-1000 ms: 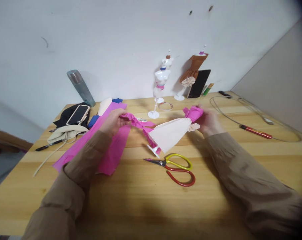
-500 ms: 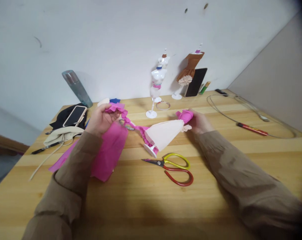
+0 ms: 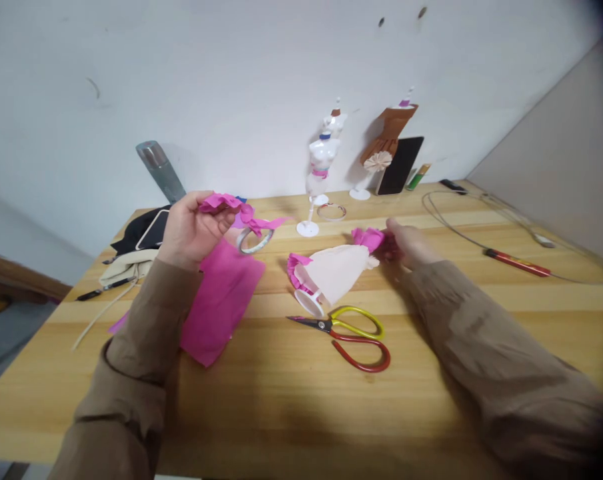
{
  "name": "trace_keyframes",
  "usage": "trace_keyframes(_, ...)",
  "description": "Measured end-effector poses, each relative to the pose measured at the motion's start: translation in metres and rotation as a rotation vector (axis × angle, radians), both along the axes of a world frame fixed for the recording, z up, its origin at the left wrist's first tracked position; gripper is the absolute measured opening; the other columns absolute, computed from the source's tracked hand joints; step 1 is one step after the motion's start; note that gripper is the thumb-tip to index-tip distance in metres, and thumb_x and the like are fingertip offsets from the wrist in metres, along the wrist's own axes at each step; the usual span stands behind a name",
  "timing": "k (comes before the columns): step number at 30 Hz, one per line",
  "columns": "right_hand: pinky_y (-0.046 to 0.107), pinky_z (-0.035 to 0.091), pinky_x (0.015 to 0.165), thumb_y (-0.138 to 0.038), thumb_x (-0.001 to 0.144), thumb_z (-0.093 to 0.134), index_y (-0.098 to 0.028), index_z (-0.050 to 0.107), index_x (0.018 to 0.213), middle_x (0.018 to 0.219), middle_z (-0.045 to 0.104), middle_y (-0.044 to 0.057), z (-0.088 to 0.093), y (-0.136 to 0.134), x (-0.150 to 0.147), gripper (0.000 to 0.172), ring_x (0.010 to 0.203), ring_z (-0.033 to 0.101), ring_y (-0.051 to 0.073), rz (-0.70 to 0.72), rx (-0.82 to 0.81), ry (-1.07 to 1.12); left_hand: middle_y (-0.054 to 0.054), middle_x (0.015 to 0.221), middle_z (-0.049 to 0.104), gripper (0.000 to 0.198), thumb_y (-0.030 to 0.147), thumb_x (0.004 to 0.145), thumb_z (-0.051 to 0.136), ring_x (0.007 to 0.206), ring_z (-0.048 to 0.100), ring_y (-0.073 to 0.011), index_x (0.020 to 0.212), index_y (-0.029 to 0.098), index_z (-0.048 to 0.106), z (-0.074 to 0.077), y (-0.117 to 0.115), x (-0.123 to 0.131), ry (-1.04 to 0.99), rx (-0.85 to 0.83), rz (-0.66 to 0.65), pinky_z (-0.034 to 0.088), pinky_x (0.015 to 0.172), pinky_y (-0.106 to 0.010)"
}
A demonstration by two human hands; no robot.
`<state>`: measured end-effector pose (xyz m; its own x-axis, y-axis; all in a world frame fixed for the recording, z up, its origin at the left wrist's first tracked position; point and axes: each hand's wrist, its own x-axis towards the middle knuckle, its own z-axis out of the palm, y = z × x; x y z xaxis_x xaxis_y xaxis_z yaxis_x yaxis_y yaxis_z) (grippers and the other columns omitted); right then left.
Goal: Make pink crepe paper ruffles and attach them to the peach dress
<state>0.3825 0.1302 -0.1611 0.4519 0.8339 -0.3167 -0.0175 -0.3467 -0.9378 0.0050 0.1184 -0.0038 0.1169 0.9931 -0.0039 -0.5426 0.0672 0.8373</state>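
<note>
A ruffled pink crepe-paper strip point(image 3: 255, 225) is pinched in the fingers of my left hand point(image 3: 197, 227), its free end blown out to the right and blurred. My right hand point(image 3: 408, 245) is closed at the neck end of a small dress form point(image 3: 338, 270), whose tip is hidden by the fingers. The form is tilted low over the table, its white round base point(image 3: 308, 303) toward the left. It wears a pink bodice point(image 3: 368, 238), a cream skirt and a pink ruffle point(image 3: 297, 270) along part of the hem. Scissors point(image 3: 324, 325) lie just in front.
Pink paper point(image 3: 221, 300) and a tape roll point(image 3: 254, 241) lie by my left arm. Other dress forms point(image 3: 324, 157) stand at the back near a bracelet point(image 3: 332, 212). A bottle point(image 3: 160, 170) and phone are left; a cable point(image 3: 454, 230) and red tool point(image 3: 517, 263) are right.
The pink strip, which stretched from my left hand to the skirt hem, has come apart from it. Its loose end swings near my left hand. The view has shifted slightly.
</note>
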Motion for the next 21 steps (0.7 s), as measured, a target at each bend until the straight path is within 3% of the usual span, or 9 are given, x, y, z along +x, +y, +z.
trace_keyframes(3, 0.027, 0.049, 0.057, -0.034, 0.09, 0.06, -0.012, 0.064, 0.082, 0.068, 0.062, 0.001, 0.009, -0.006, 0.003, 0.024, 0.059, 0.058, 0.012, 0.002, -0.052, -0.208, -0.006, 0.058, 0.065, 0.026, 0.007, 0.075, 0.045, 0.058, 0.065, -0.0154, 0.053, 0.011, 0.058, 0.002, -0.007, 0.002, -0.013, 0.007, -0.021, 0.055, 0.052, -0.023)
trace_keyframes(5, 0.03, 0.048, 0.059, -0.024, 0.08, 0.067, -0.014, 0.062, 0.062, 0.054, 0.058, 0.003, 0.019, -0.011, 0.001, 0.021, 0.062, 0.06, 0.018, 0.01, -0.012, -0.333, -0.005, 0.057, 0.064, 0.027, 0.007, 0.076, 0.045, 0.057, 0.064, -0.0148, 0.052, 0.012, 0.057, 0.005, -0.013, 0.004, -0.018, 0.012, -0.026, 0.054, 0.053, -0.022)
trace_keyframes(7, 0.033, 0.048, 0.069, -0.016, 0.072, 0.069, -0.016, 0.061, 0.054, 0.056, 0.062, 0.006, 0.033, -0.017, -0.007, 0.019, 0.077, 0.064, 0.025, 0.022, 0.078, -0.427, -0.004, 0.056, 0.063, 0.028, 0.008, 0.077, 0.045, 0.057, 0.063, -0.014, 0.051, 0.014, 0.054, 0.008, -0.019, 0.007, -0.024, 0.03, -0.034, 0.054, 0.054, -0.022)
trace_keyframes(9, 0.035, 0.048, 0.079, -0.017, 0.071, 0.068, -0.015, 0.069, 0.065, 0.073, 0.07, 0.01, 0.049, -0.026, -0.021, 0.006, 0.091, 0.065, 0.027, 0.058, 0.189, -0.473, -0.004, 0.056, 0.062, 0.03, 0.008, 0.078, 0.045, 0.056, 0.062, -0.0133, 0.05, 0.014, 0.053, 0.012, -0.028, 0.01, -0.026, 0.057, -0.061, 0.054, 0.055, -0.022)
trace_keyframes(11, 0.035, 0.05, 0.083, -0.025, 0.078, 0.065, -0.017, 0.074, 0.09, 0.089, 0.074, 0.009, 0.066, -0.039, -0.04, 0.017, 0.094, 0.066, 0.024, 0.134, 0.301, -0.467, -0.003, 0.054, 0.059, 0.031, 0.009, 0.08, 0.044, 0.054, 0.059, -0.0124, 0.05, 0.015, 0.051, 0.018, -0.04, 0.014, -0.012, 0.076, -0.118, 0.052, 0.053, -0.022)
trace_keyframes(15, 0.039, 0.05, 0.093, -0.041, 0.09, 0.055, -0.021, 0.071, 0.11, 0.113, 0.071, 0.008, 0.098, -0.071, -0.083, 0.032, 0.107, 0.064, 0.023, 0.643, 0.743, -0.252, -0.002, 0.051, 0.052, 0.032, 0.01, 0.082, 0.041, 0.047, 0.052, -0.0104, 0.052, 0.014, 0.051, 0.029, -0.07, 0.024, 0.04, 0.062, -0.282, 0.049, 0.049, -0.023)
trace_keyframes(18, 0.041, 0.038, 0.108, -0.049, 0.097, 0.042, -0.025, 0.065, 0.122, 0.13, 0.064, 0.005, 0.115, -0.093, -0.11, 0.042, 0.125, 0.053, 0.021, 0.966, 0.813, -0.205, -0.002, 0.057, 0.055, 0.022, 0.014, 0.078, 0.049, 0.052, 0.056, -0.0113, 0.057, 0.014, 0.053, 0.035, -0.092, 0.029, 0.077, 0.054, -0.316, 0.05, 0.054, -0.023)
trace_keyframes(21, 0.038, 0.04, 0.107, -0.059, 0.097, 0.03, -0.019, 0.064, 0.123, 0.128, 0.064, 0.009, 0.123, -0.107, -0.125, 0.058, 0.12, 0.057, 0.022, 1.228, 0.804, -0.094, -0.002, 0.059, 0.058, 0.011, 0.018, 0.072, 0.056, 0.053, 0.058, -0.0125, 0.061, 0.015, 0.056, 0.035, -0.103, 0.032, 0.127, -0.007, -0.466, 0.049, 0.053, -0.023)
